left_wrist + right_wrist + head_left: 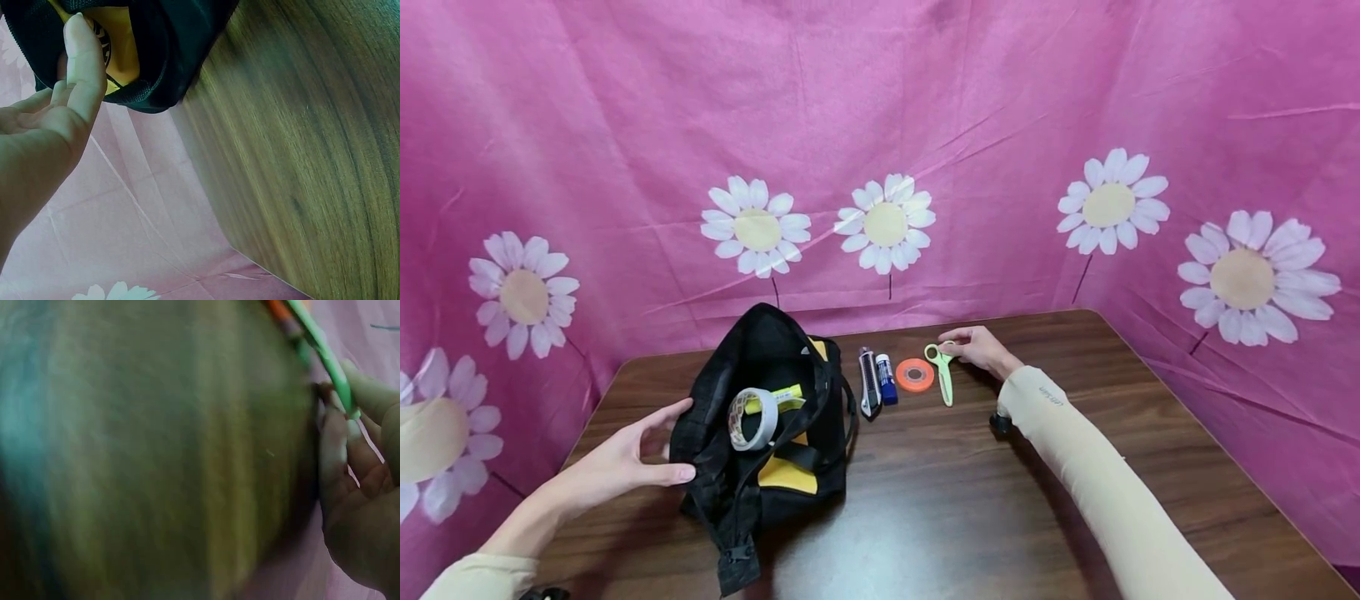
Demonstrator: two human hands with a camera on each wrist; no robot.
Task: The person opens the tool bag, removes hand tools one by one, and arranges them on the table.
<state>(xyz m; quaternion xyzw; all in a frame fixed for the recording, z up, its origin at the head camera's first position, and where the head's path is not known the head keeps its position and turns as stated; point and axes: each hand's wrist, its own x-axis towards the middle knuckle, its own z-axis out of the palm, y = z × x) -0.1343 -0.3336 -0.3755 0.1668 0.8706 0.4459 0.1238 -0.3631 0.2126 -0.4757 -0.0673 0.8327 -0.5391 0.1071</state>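
Note:
A black bag [832, 433] with yellow patches sits on the table, its mouth facing up and left. Inside lie a roll of tape [767, 422] and a yellow tube-like item [790, 392]. My left hand [625, 458] holds the bag's left side, thumb toward the near edge; in the left wrist view that thumb [85, 59] lies against the bag [159, 62]. At the right, my right hand [976, 346] pinches a handle loop of light green scissors [946, 383], blades toward me. The scissors handle [334, 369] also shows between thumb and fingers in the blurred right wrist view.
Between bag and scissors lie a box cutter [869, 383], a blue and white glue stick [887, 382] and an orange disc-shaped roll [915, 375]. The wooden table [940, 500] meets a pink flowered cloth [985, 108] behind and at both sides.

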